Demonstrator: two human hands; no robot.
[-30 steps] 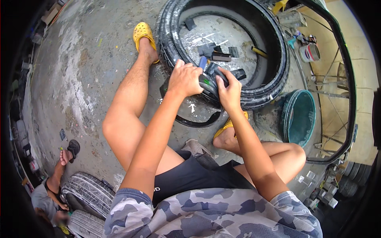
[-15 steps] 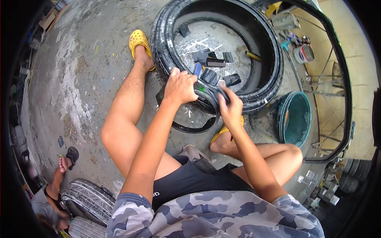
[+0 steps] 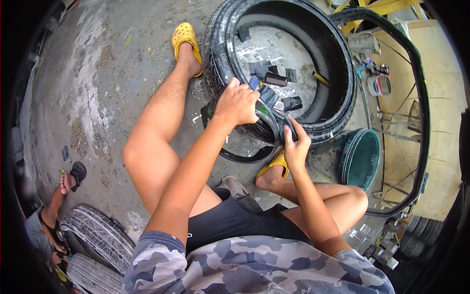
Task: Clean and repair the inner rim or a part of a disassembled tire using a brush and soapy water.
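Left hand: the left hand [image 3: 238,104] sits at the centre of the frame, fingers curled down over the near wall of the tyre [image 3: 220,59], clamped on the rubber.
Right hand: the right hand [image 3: 295,147], just right of centre, is closed around a small dark tool [image 3: 291,128] set against the same stretch of tyre.
Tyre: it lies flat on the concrete floor [image 3: 88,98] in the upper middle of the frame, between the person's feet in yellow clogs [image 3: 186,39].
Inside the tyre: loose dark rubber pieces [image 3: 267,78] lie scattered on the floor within the ring.
Nearby: a teal basin [image 3: 360,157] at the right, a small tin [image 3: 378,85] above it.
Step in hand: seemingly working the near wall, one hand bracing and the other applying the tool.
Next move calls for: probably a firm brace from the left hand and controlled pressure from the right, so the tool does not slip.
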